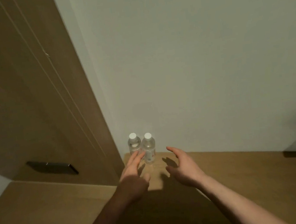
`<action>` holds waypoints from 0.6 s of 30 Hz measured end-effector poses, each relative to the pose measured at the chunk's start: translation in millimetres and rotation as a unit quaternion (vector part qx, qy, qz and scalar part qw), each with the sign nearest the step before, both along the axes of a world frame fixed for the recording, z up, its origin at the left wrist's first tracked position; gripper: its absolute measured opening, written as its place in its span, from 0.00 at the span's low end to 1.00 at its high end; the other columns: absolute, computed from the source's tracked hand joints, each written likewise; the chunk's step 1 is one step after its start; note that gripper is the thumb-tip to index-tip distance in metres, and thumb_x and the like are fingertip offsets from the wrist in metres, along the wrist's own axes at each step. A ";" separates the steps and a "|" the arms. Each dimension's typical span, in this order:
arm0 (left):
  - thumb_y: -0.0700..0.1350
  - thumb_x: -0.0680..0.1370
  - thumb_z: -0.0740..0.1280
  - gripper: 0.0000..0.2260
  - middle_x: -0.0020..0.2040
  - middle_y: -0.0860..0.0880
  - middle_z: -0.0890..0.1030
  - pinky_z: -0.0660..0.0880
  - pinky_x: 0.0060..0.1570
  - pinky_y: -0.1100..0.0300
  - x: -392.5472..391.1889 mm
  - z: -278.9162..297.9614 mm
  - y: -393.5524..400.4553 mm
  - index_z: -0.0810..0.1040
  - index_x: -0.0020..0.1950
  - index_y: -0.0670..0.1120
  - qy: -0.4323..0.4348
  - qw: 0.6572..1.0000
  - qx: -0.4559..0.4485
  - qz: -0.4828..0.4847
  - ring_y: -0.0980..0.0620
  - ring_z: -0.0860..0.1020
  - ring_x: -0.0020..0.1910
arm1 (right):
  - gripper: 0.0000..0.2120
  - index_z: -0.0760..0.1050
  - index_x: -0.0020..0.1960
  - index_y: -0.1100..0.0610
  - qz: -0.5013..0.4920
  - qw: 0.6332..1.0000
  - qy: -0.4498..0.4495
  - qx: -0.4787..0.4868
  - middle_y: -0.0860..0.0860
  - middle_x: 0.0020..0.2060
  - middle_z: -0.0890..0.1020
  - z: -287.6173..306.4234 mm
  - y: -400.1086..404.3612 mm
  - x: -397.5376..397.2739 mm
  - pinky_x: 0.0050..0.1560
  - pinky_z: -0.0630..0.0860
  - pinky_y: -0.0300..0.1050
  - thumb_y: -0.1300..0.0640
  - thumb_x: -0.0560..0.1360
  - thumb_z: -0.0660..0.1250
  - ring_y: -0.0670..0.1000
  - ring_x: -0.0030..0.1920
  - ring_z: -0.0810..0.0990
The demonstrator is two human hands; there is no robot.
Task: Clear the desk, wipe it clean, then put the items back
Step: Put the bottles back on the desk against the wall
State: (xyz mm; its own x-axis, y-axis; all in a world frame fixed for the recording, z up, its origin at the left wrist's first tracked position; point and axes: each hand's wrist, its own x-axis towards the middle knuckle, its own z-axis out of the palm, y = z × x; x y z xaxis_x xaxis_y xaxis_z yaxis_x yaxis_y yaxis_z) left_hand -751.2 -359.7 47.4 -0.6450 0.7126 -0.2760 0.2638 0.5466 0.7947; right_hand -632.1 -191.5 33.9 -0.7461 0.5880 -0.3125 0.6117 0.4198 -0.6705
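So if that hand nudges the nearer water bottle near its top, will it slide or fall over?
The nearer bottle stands tall and narrow, so a high push would probably tip it. It looks full, so likely heavy enough to resist a light nudge. It might knock the second bottle close beside it.

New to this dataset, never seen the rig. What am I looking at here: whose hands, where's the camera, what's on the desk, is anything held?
There is no robot: a person works with two bare hands. The single picture comes from a wide-angle camera worn on the person's head, looking forward and down, so the forearms enter from the bottom edge.

The light wooden desk runs up to a pale wall, with a brown wooden door on the left. Two clear plastic water bottles with white caps stand upright side by side at the back corner.

The left hand reaches toward them with straight fingers, its fingertips overlapping the bottles in the picture; whether they touch is unclear. The right hand hovers open just right of them. Neither hand holds anything. A dark object at the right edge is cut off.
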 end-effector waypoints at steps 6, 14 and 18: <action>0.48 0.80 0.69 0.36 0.82 0.64 0.45 0.51 0.79 0.53 39.1 27.3 -32.6 0.54 0.83 0.62 0.074 0.992 -0.050 -0.093 0.57 0.52 0.81 | 0.35 0.57 0.81 0.38 0.026 0.999 0.023 0.015 0.41 0.82 0.54 27.5 -18.3 64.4 0.78 0.54 0.47 0.50 0.80 0.70 0.47 0.81 0.55; 0.53 0.81 0.67 0.35 0.83 0.61 0.42 0.48 0.81 0.50 99.6 45.7 -19.4 0.52 0.83 0.60 0.179 0.973 -0.057 -0.135 0.53 0.46 0.83 | 0.38 0.50 0.82 0.35 0.031 0.998 0.029 0.045 0.37 0.82 0.46 57.1 -18.1 158.2 0.79 0.53 0.50 0.48 0.80 0.68 0.47 0.82 0.50; 0.55 0.81 0.66 0.36 0.83 0.59 0.40 0.45 0.80 0.54 158.0 37.3 -16.1 0.50 0.84 0.59 0.216 0.961 -0.075 -0.156 0.53 0.43 0.83 | 0.39 0.48 0.81 0.34 0.030 0.999 -0.011 0.042 0.35 0.81 0.42 58.8 -21.0 231.7 0.80 0.48 0.54 0.47 0.80 0.68 0.47 0.82 0.43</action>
State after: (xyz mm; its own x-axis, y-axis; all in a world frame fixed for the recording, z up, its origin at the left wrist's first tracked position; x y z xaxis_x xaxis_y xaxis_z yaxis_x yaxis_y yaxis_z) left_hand -593.2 -375.8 84.7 -0.4843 0.8629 -0.1447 0.7211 0.4873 0.4924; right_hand -400.4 -212.5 92.7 -0.7743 0.5668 -0.2815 0.5982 0.5104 -0.6178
